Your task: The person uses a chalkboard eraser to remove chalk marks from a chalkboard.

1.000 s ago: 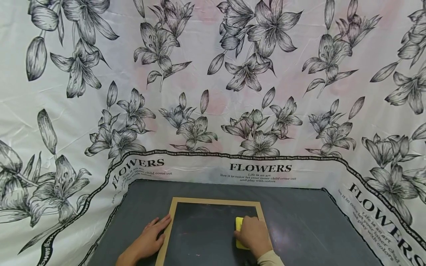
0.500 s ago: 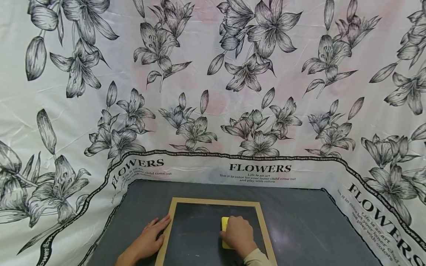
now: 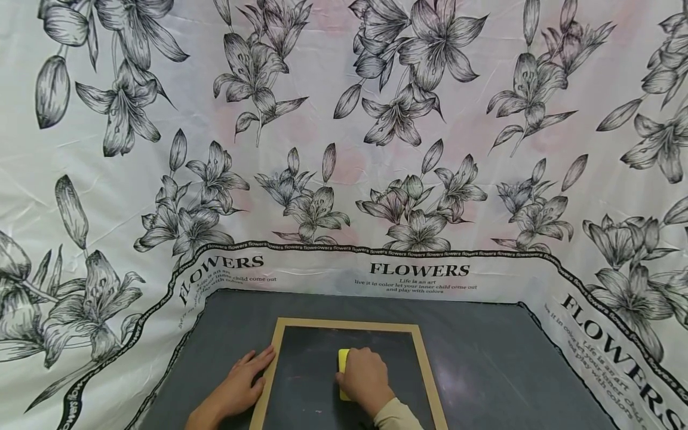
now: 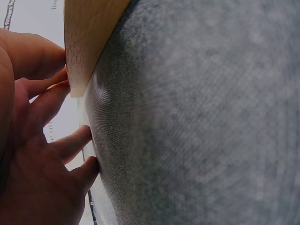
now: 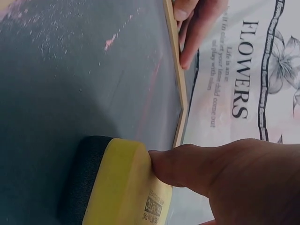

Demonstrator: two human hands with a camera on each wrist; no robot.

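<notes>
A chalkboard [image 3: 312, 373] with a pale wooden frame [image 3: 349, 325] lies on the grey table. On its dark surface my right hand [image 3: 365, 379] grips a yellow board eraser [image 3: 343, 358]. The right wrist view shows that eraser [image 5: 126, 183] with its black felt side down on the board and my thumb pressed to its yellow body. My left hand [image 3: 239, 385] rests along the outside of the frame's left edge, fingers mostly straight. In the left wrist view some fingers of that hand [image 4: 42, 154] touch the wooden edge [image 4: 86, 42], while others touch the grey cloth.
Pink chalk smears [image 5: 110, 42] and pale specks mark the board. Grey cloth [image 3: 500, 358] covers the table around the frame. A white curtain [image 3: 322, 269] printed with lilies and the word FLOWERS stands behind and at both sides.
My right hand has slid the eraser leftward across the board, from near the right frame side to about the middle. The left hand has stayed at the frame's left edge.
</notes>
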